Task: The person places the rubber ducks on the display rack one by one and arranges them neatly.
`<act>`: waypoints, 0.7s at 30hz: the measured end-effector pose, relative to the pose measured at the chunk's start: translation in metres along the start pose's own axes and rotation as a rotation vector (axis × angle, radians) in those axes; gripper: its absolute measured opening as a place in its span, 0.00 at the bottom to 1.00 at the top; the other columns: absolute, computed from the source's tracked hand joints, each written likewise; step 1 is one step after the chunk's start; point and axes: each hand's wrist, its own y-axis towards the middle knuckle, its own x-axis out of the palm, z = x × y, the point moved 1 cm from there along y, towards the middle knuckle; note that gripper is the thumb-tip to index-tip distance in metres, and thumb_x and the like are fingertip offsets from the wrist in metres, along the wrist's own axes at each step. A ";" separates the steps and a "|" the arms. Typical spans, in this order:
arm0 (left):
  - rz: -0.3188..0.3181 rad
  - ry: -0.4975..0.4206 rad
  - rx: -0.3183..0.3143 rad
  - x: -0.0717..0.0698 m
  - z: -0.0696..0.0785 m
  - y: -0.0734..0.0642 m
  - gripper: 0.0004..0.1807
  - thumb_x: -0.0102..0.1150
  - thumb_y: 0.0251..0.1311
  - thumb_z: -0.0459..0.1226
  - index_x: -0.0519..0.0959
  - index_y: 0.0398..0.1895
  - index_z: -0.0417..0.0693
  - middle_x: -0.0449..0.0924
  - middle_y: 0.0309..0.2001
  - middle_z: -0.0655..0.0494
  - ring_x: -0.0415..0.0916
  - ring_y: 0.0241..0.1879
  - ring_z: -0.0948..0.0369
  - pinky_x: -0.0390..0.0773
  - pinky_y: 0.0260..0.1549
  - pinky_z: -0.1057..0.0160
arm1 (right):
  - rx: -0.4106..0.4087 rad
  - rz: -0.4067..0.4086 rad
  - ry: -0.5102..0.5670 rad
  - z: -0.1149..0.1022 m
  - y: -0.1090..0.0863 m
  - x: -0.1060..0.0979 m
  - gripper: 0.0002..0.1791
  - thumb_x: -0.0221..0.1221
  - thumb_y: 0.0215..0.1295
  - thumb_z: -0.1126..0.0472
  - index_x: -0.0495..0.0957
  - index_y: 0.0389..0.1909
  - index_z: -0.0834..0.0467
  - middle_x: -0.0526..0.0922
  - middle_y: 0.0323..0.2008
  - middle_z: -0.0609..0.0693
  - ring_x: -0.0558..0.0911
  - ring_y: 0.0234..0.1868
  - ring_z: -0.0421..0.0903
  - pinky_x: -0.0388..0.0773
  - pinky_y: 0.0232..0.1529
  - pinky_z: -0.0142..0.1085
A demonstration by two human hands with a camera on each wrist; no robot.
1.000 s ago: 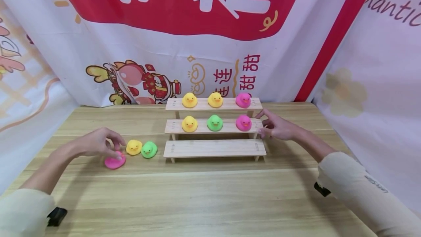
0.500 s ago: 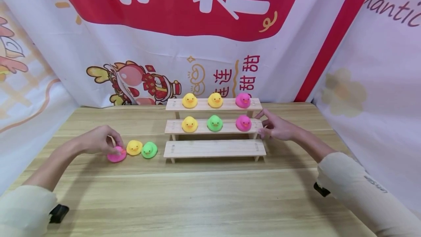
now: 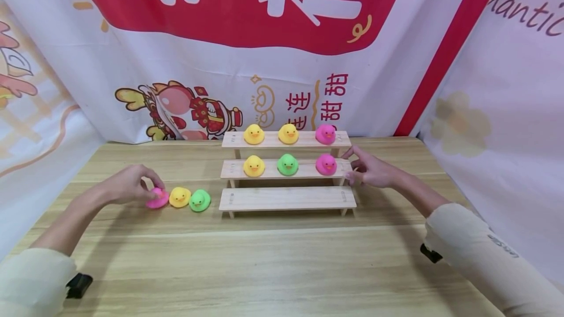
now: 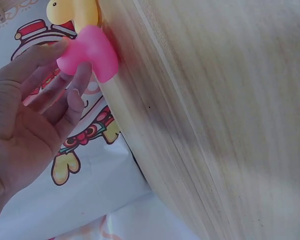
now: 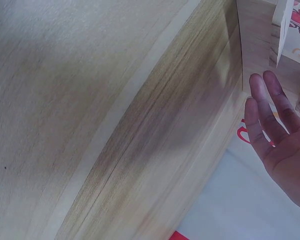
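Note:
My left hand (image 3: 134, 185) pinches a pink rubber duck (image 3: 158, 198) at the left of the table, with thumb and fingertips on its body. In the left wrist view the pink duck (image 4: 92, 52) overlaps a yellow duck (image 4: 80, 12). Right beside it in the head view sit the yellow rubber duck (image 3: 179, 197) and a green one (image 3: 200, 200). My right hand (image 3: 372, 168) holds the right end of the middle board of a three-step wooden stand (image 3: 286, 198), thumb in front and forefinger behind. Its other fingers (image 5: 265, 100) reach along the stand's side.
On the stand's top step are two yellow ducks (image 3: 254, 134) and a pink duck (image 3: 326, 134). The middle step bears a yellow duck (image 3: 254, 166), a green duck (image 3: 288, 164) and a pink duck (image 3: 326, 164). A printed cloth (image 3: 198, 62) hangs behind the wooden table (image 3: 282, 268).
My left hand has taken hold of the pink duck and shifted it slightly right and back, close to the yellow one. My right hand and the stand stay put.

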 end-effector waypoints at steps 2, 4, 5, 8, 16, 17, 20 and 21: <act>0.036 0.010 0.007 -0.001 0.001 0.000 0.10 0.74 0.53 0.29 0.87 0.40 0.36 0.87 0.41 0.48 0.79 0.34 0.60 0.81 0.33 0.66 | 0.005 0.001 -0.002 0.000 0.000 0.000 0.26 0.59 0.72 0.67 0.57 0.62 0.64 0.85 0.43 0.65 0.82 0.42 0.61 0.82 0.32 0.45; 0.074 0.015 0.014 -0.001 0.001 0.001 0.11 0.74 0.53 0.28 0.87 0.41 0.35 0.87 0.40 0.48 0.79 0.33 0.61 0.81 0.32 0.67 | 0.008 0.002 -0.006 0.000 0.001 0.000 0.25 0.59 0.73 0.67 0.57 0.63 0.64 0.85 0.43 0.65 0.82 0.42 0.61 0.82 0.33 0.46; 0.088 0.012 0.017 -0.002 0.002 0.001 0.12 0.74 0.53 0.27 0.87 0.41 0.35 0.87 0.40 0.48 0.79 0.33 0.61 0.81 0.32 0.67 | 0.010 0.003 -0.007 -0.001 0.001 0.000 0.25 0.58 0.73 0.67 0.57 0.62 0.64 0.85 0.44 0.65 0.83 0.42 0.61 0.82 0.33 0.46; 0.128 0.008 0.031 -0.003 0.003 0.003 0.13 0.76 0.53 0.28 0.87 0.42 0.35 0.86 0.39 0.50 0.78 0.33 0.60 0.80 0.30 0.67 | 0.008 0.002 -0.008 -0.001 0.001 0.000 0.25 0.58 0.73 0.67 0.57 0.62 0.63 0.85 0.44 0.64 0.83 0.42 0.62 0.82 0.33 0.47; 0.247 0.025 0.059 -0.003 0.009 0.007 0.08 0.73 0.59 0.28 0.87 0.41 0.37 0.85 0.36 0.52 0.77 0.33 0.61 0.79 0.28 0.68 | 0.006 0.000 -0.011 0.000 0.001 0.000 0.24 0.59 0.73 0.67 0.57 0.62 0.63 0.86 0.42 0.64 0.82 0.41 0.61 0.82 0.33 0.47; 0.259 0.030 0.065 -0.003 0.010 0.007 0.07 0.72 0.59 0.28 0.87 0.41 0.37 0.85 0.35 0.52 0.77 0.32 0.61 0.79 0.28 0.68 | 0.006 0.001 -0.010 0.000 0.001 0.000 0.25 0.59 0.73 0.67 0.57 0.62 0.63 0.85 0.42 0.64 0.82 0.41 0.61 0.82 0.33 0.47; 0.291 0.039 0.078 -0.003 0.015 0.008 0.08 0.73 0.57 0.28 0.87 0.40 0.39 0.84 0.34 0.53 0.77 0.32 0.61 0.80 0.28 0.67 | 0.010 0.004 -0.014 0.001 0.002 0.000 0.25 0.59 0.73 0.66 0.57 0.62 0.63 0.85 0.44 0.64 0.83 0.42 0.61 0.83 0.34 0.48; 0.297 0.039 0.079 -0.003 0.017 0.008 0.09 0.73 0.56 0.28 0.87 0.40 0.39 0.84 0.34 0.52 0.77 0.32 0.61 0.80 0.28 0.67 | 0.013 0.005 -0.013 0.001 0.002 -0.001 0.25 0.59 0.73 0.66 0.57 0.62 0.63 0.85 0.44 0.64 0.83 0.42 0.61 0.83 0.34 0.48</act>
